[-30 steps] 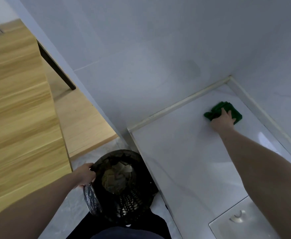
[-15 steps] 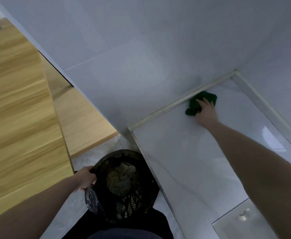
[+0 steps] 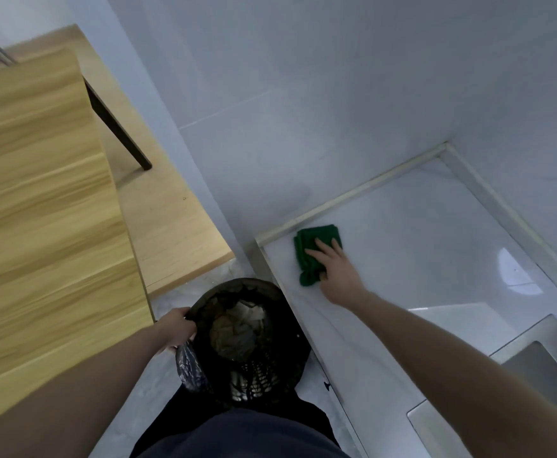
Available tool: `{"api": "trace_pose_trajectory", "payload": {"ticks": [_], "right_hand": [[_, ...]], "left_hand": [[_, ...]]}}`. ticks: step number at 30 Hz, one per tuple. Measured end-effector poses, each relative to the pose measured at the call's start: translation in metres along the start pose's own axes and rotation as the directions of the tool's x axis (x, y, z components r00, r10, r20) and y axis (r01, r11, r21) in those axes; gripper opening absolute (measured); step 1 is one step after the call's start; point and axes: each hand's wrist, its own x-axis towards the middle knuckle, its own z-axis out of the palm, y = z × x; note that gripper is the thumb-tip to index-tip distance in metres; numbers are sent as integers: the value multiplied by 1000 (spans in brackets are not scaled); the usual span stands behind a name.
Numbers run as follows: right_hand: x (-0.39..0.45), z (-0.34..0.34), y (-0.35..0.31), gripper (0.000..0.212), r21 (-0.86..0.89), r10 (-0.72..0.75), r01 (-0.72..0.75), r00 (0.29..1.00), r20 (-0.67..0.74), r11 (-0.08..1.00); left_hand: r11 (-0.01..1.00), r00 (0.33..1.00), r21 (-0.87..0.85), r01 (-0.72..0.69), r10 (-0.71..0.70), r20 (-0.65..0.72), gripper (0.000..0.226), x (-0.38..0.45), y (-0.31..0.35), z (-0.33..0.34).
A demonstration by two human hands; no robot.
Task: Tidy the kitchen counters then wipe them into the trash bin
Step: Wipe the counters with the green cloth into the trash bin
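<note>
A green cloth (image 3: 310,249) lies on the white counter (image 3: 419,233), close to its left end and the back wall. My right hand (image 3: 335,267) presses flat on the cloth, fingers straight. Below the counter's left edge stands a black mesh trash bin (image 3: 254,375) with a dark liner and crumpled paper inside. My left hand (image 3: 176,328) grips the bin's left rim, fingers curled over it, and holds the bin just beside the counter edge.
A wooden table (image 3: 39,226) fills the left side, with a dark chair leg (image 3: 115,127) behind it. A steel sink (image 3: 541,368) with a white plug lies at the counter's lower right. Grey walls meet in a corner at the counter's far end.
My right hand has swept the cloth leftward along the back wall, from the far corner to near the counter's left end. My left hand has stayed on the bin rim.
</note>
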Motion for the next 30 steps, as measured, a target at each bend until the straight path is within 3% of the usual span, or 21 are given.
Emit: {"api": "trace_pose_trajectory", "payload": {"ticks": [5,11,16,19,25,27,30], "right_hand": [[-40,35,-45,61,40,-71,69,996,50,997],[-88,59,-101,52,273,14,-34,997,75,961],[-116,29,-95,55,449,133,-65,984,-121,891],[-136,-7,-59,60,462,248,-91,924,-292,882],[-158,-77,44,61,373,456,-285,707,-541,883],[-163,-89,82,58,347,518,-385,643,-564,855],[-173,-85,126,56,300,668,-602,604,-434,740]], "left_hand": [[1000,1000,14,-21,21,-14,40,-5,-2,2],[1000,999,13,-27,27,-24,41,-11,-4,6],[1000,999,-2,-30,30,-21,40,-16,-7,8],[999,999,-29,-44,43,-17,37,-17,-9,11],[997,998,-57,-55,53,-38,41,-17,-14,15],[996,998,-71,-56,54,-27,41,-20,-13,16],[994,999,-99,-48,47,-13,40,-26,-12,20]]}}
